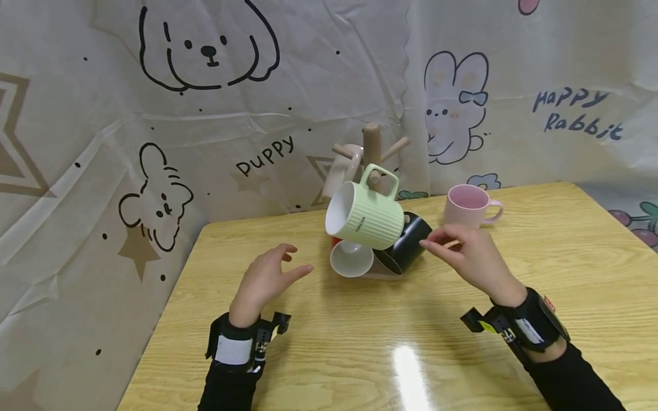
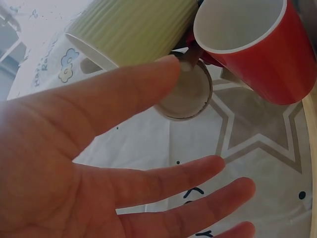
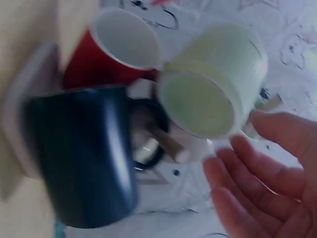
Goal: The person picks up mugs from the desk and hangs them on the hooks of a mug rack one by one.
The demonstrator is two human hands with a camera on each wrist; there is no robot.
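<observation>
My left hand point(image 1: 264, 279) hovers over the table on the left, thumb and fingers spread, holding nothing. To the right, my right hand point(image 1: 470, 254) is raised beside a black mug point(image 1: 411, 242) with its fingers loosely bent around nothing. A wooden mug stand point(image 1: 372, 142) carries several mugs. The ribbed pale green mug point(image 1: 372, 220) hangs tilted at the front, its handle up and its mouth to the left. Under it hang the black mug and a red mug point(image 2: 270, 59) with a white inside. A light beige mug point(image 1: 339, 171) is behind, partly hidden.
A pink mug point(image 1: 465, 208) stands upright on the wooden table point(image 1: 329, 342) at the back right, its handle pointing right. Bare pegs stick out near the stand's top. A printed cloth point(image 1: 226, 171) hangs right behind the table.
</observation>
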